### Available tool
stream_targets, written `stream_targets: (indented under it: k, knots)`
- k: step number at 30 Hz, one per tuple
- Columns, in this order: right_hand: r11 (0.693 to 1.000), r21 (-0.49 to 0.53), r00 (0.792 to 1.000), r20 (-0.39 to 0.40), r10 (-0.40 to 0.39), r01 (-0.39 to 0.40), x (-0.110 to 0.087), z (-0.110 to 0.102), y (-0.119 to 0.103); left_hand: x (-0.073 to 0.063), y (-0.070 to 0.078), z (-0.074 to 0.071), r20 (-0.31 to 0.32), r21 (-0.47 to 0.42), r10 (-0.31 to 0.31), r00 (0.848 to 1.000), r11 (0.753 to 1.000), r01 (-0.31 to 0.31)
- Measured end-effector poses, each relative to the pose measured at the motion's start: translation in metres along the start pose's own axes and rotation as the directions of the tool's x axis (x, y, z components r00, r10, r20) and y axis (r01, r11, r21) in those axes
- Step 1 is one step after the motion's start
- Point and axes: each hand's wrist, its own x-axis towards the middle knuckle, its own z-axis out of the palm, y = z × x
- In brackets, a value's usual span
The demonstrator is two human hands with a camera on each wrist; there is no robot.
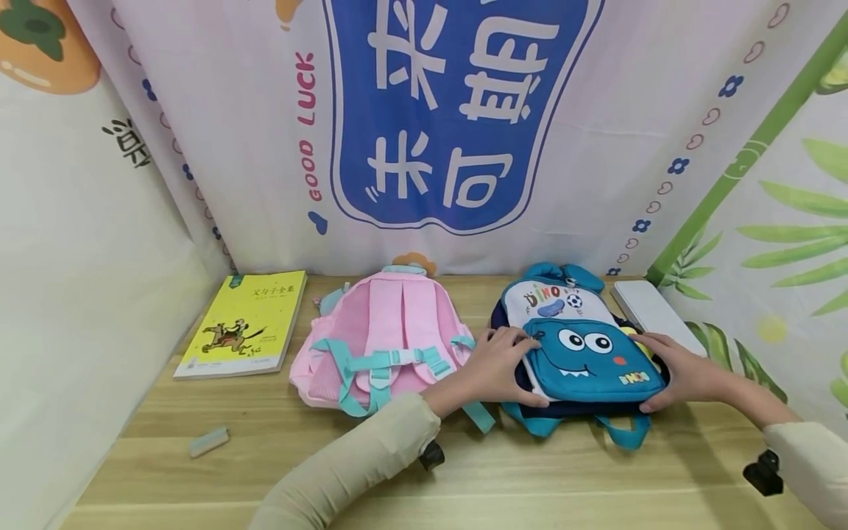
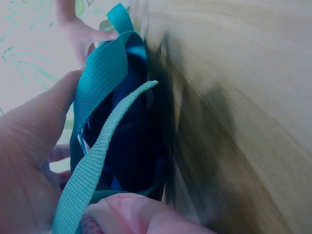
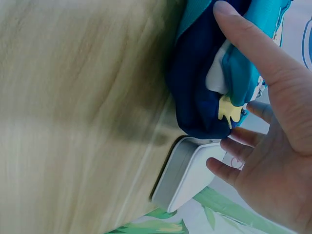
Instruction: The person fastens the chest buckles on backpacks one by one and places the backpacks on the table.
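Note:
A teal and navy backpack (image 1: 583,361) with a cartoon dinosaur face lies front side up on the table. My left hand (image 1: 498,368) grips its left side, fingers over the pocket's upper corner and thumb at the lower edge. On the opposite side, my right hand (image 1: 689,372) holds the right edge, its thumb by the bottom corner. In the left wrist view a teal strap (image 2: 100,78) runs past the left thumb. The right wrist view shows the right fingers (image 3: 246,136) against the navy side (image 3: 195,97), beside a small yellow piece (image 3: 229,110).
Left of it lies a pink backpack (image 1: 404,313), straps up, its mint strap end (image 1: 478,417) under the left forearm. A yellow book (image 1: 248,320) and a small grey-green block (image 1: 208,442) are farther left. Behind the right hand sits a white box (image 1: 656,313), near the curtain wall (image 1: 596,184).

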Motion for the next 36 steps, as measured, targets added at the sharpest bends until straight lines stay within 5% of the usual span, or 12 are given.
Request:
stream_targets:
  k: [9, 27, 36]
  knots:
    - [0.989, -0.051, 0.99, -0.034, 0.136, -0.138, -0.003, 0.007, 0.004, -0.001, -0.001, -0.004, 0.031, -0.028, -0.002, 1.0, 1.0, 0.003]
    - [0.984, 0.092, 0.986, -0.06, 0.158, -0.152, -0.008, 0.008, 0.001, -0.001, -0.008, -0.006, 0.082, -0.149, 0.033, 0.996, 0.989, -0.02]
    - [0.984, 0.165, 0.989, -0.121, 0.091, -0.07, -0.008, -0.008, -0.009, -0.002, -0.012, -0.005, 0.102, -0.225, 0.007, 0.995, 0.974, 0.017]
